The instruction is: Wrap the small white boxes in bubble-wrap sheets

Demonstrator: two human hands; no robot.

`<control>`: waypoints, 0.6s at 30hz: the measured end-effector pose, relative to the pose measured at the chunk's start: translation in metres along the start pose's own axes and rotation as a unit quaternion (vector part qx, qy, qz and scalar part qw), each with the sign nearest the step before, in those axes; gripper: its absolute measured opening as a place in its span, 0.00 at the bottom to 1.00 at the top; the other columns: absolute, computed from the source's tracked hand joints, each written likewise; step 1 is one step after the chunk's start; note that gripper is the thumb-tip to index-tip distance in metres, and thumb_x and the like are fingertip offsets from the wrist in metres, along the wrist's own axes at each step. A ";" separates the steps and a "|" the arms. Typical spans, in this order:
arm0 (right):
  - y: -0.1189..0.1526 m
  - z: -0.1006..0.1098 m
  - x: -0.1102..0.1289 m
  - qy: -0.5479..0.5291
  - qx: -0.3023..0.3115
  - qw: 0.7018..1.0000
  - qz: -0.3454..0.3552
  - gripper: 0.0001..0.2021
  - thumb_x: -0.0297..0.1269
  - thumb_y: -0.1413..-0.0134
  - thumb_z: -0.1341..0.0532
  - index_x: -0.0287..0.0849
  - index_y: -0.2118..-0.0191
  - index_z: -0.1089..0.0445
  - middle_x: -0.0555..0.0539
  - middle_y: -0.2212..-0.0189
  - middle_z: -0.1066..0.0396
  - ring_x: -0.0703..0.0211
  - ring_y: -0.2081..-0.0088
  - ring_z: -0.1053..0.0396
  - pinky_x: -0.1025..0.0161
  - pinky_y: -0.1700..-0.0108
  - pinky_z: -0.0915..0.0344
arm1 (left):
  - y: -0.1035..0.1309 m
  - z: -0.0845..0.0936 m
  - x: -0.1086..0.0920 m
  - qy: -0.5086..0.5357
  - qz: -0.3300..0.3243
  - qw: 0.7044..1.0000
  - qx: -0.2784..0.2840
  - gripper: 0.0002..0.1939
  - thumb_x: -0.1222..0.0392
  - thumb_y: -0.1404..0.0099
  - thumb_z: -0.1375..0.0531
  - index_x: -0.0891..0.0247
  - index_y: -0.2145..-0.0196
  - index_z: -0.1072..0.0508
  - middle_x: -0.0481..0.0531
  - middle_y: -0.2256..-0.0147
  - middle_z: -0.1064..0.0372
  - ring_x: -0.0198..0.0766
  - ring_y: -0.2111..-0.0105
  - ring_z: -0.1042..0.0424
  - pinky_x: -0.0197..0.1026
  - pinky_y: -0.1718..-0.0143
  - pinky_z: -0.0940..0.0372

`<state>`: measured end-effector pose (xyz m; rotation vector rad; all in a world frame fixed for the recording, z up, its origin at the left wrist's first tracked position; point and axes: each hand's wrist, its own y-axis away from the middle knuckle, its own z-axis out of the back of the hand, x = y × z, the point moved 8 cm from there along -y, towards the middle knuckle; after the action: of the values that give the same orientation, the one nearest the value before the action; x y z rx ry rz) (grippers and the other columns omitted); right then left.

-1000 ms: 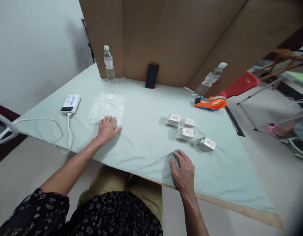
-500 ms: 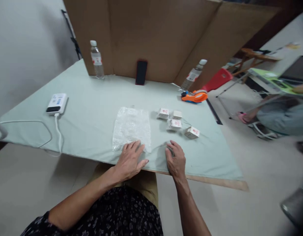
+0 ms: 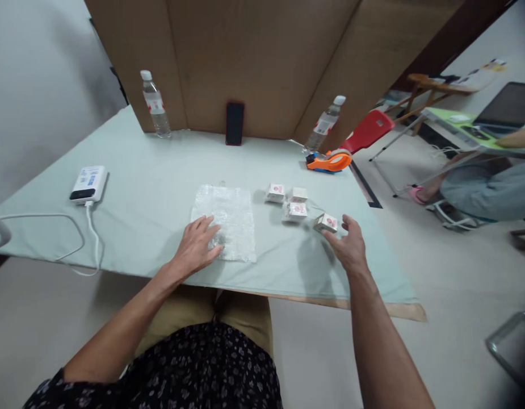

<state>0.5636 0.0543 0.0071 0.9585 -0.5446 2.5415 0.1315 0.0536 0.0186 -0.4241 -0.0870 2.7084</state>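
Observation:
A clear bubble-wrap sheet (image 3: 234, 218) lies flat on the pale green cloth. My left hand (image 3: 198, 244) rests over its left part with fingers spread, holding nothing. Right of the sheet are several small white boxes with red print, among them the back left box (image 3: 275, 192), the back right one (image 3: 299, 195) and the front one (image 3: 296, 211). Apart from these, nearer me, sits another box (image 3: 326, 222). Around that box my right hand (image 3: 347, 241) is open, thumb at its near side and fingers to its right, not closed on it.
Two water bottles (image 3: 156, 108) (image 3: 324, 125) and a dark phone (image 3: 235, 123) stand by the cardboard screen (image 3: 253, 62). An orange tape dispenser (image 3: 330, 162) is at the back right, a cabled white power bank (image 3: 89, 184) at left. A person (image 3: 479, 184) sits far right.
My right hand has moved right and forward to the nearest box and opened. The left hand has shifted left and forward over the sheet. The camera view has shifted slightly.

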 end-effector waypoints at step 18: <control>0.083 -0.023 0.144 -0.134 0.104 0.975 0.142 0.24 0.50 0.53 0.30 0.45 0.51 0.27 0.43 0.56 0.24 0.52 0.60 0.27 0.50 0.57 0.28 | 0.015 -0.015 -0.007 0.072 -0.095 0.988 0.096 0.28 0.52 0.40 0.34 0.56 0.42 0.29 0.61 0.33 0.45 0.57 0.31 0.50 0.62 0.33 0.54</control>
<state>0.4113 0.0232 0.0709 1.4041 -0.5297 2.7820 0.1365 0.0367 0.0040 -0.5240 0.1658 2.4626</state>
